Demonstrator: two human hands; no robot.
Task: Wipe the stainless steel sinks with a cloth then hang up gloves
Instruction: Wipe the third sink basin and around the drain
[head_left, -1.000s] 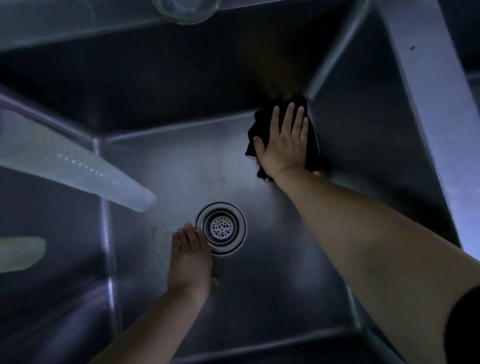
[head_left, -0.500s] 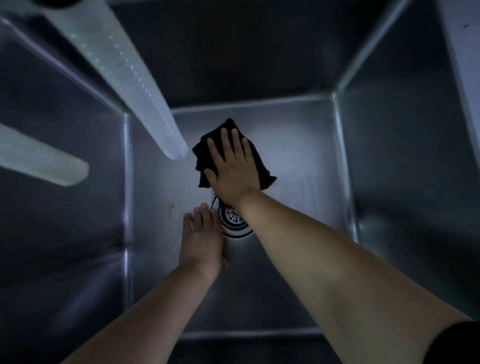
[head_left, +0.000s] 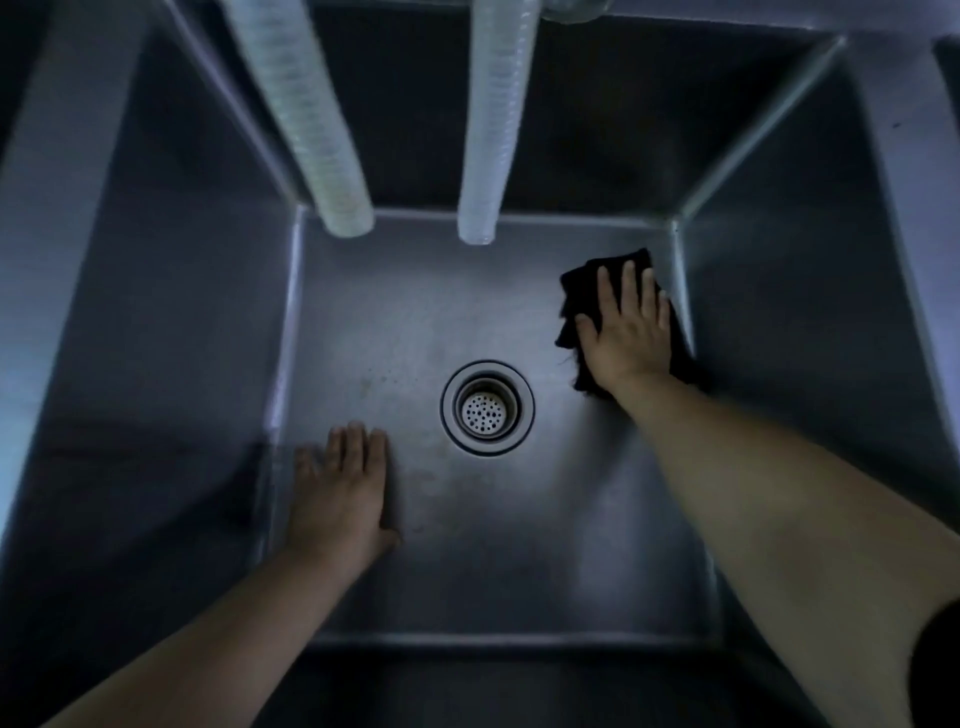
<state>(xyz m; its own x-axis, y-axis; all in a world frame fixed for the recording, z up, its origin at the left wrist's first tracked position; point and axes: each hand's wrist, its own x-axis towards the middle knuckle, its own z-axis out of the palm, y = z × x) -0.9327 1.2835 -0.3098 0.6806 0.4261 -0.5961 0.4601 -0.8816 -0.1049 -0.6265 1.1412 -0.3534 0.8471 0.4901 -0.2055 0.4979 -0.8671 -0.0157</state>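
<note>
deep steel sink (head_left: 779, 322), dimly lit, with right hand (head_left: 626, 332) flat and fingers straight, pressing a black cloth (head_left: 574, 291) onto the sink floor at the far right corner, just beside the right wall. left hand (head_left: 340, 493) spread flat on the bare floor near the left wall, holding nothing, drain strainer (head_left: 487, 409) between the two hands. two ribbed clear hoses (head_left: 306, 119) hanging down at the back.
</note>
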